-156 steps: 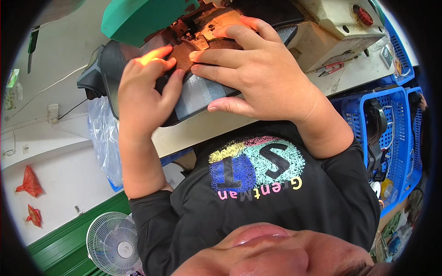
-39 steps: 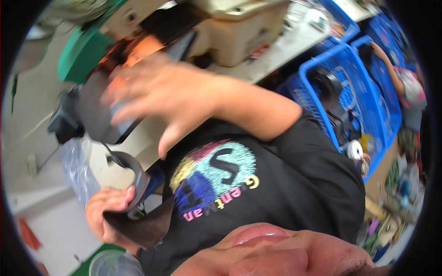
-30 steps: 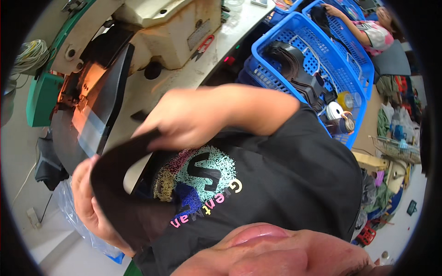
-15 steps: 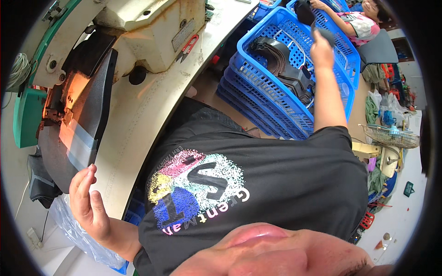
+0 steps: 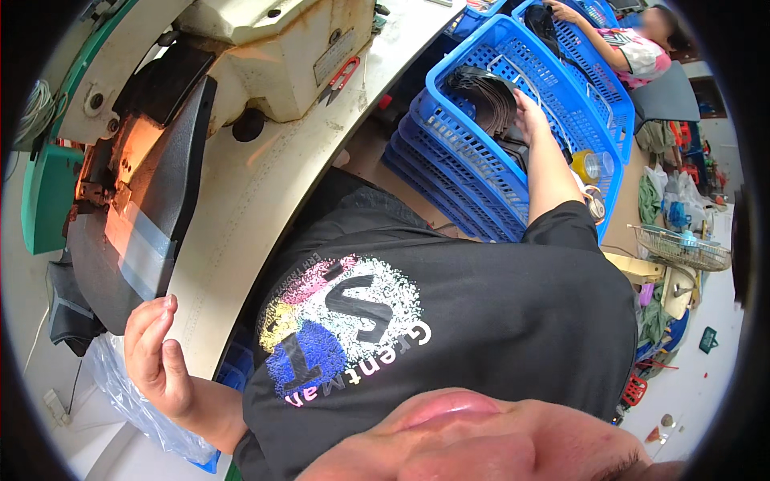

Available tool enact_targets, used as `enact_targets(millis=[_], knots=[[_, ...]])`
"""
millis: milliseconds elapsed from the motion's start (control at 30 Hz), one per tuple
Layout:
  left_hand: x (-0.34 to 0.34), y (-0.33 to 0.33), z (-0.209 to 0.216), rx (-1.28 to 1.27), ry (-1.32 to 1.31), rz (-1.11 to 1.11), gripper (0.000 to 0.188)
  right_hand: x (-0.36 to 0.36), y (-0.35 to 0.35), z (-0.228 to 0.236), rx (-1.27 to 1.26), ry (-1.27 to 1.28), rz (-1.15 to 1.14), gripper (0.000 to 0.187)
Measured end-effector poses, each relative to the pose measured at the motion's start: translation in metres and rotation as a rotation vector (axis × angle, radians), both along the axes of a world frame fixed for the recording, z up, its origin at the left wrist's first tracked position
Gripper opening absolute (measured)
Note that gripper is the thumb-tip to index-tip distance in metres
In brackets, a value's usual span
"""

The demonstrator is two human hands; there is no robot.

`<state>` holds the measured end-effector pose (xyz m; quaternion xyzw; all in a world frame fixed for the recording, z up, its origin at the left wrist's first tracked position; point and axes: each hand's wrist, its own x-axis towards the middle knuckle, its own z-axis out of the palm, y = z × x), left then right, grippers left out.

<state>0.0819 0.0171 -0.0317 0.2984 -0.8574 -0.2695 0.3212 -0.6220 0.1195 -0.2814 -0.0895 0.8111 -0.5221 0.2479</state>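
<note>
Our right hand (image 5: 531,120) reaches into the blue basket (image 5: 469,152), fingers together beside the stacked dark strips (image 5: 491,104); we cannot tell whether they pinch one. We'd best lift a single strip, leaving the stack undisturbed. The strips lie by the table-side corner, arched, long axis roughly along the near rim. Our left hand's (image 5: 156,357) fingers are together, thumb apart, holding nothing visible.

On a pale, stained counter (image 5: 228,212)
Bears a rust-marked cream machine (image 5: 277,76) and, just beside it, red-handled snips (image 5: 343,74).

The right hand (image 5: 529,120) partly hides dark pieces (image 5: 492,103).
</note>
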Motion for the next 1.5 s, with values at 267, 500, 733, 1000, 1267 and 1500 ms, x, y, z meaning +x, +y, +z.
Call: enact_targets(millis=[267, 500, 733, 1000, 1267, 1500], knots=[[0.044, 0.006, -0.018, -0.151, 0.365, 0.018, 0.032, -0.002, -0.041, -0.024, 0.392, 0.440, 0.383, 0.074], [0.149, 0.016, -0.014, -0.004, 0.733, 0.479, 0.037, 0.003, -0.042, -0.008, 0.616, 0.473, 0.428, 0.069], [0.217, -0.015, -0.029, -0.088, 0.420, 1.195, 0.039, -0.008, -0.039, -0.033, 0.581, 0.762, 0.468, 0.070], [0.203, -0.130, -0.068, -0.231, -0.493, 0.892, 0.074, -0.056, -0.019, -0.060, 0.640, 0.681, 0.417, 0.075], [0.176, -0.128, -0.105, -0.059, -0.195, 1.210, 0.053, -0.063, -0.024, -0.060, 0.638, 0.798, 0.382, 0.098], [0.198, -0.056, 0.009, -0.086, 0.679, 1.114, 0.034, -0.076, -0.042, 0.010, 0.070, 1.544, 0.142, 0.061]])
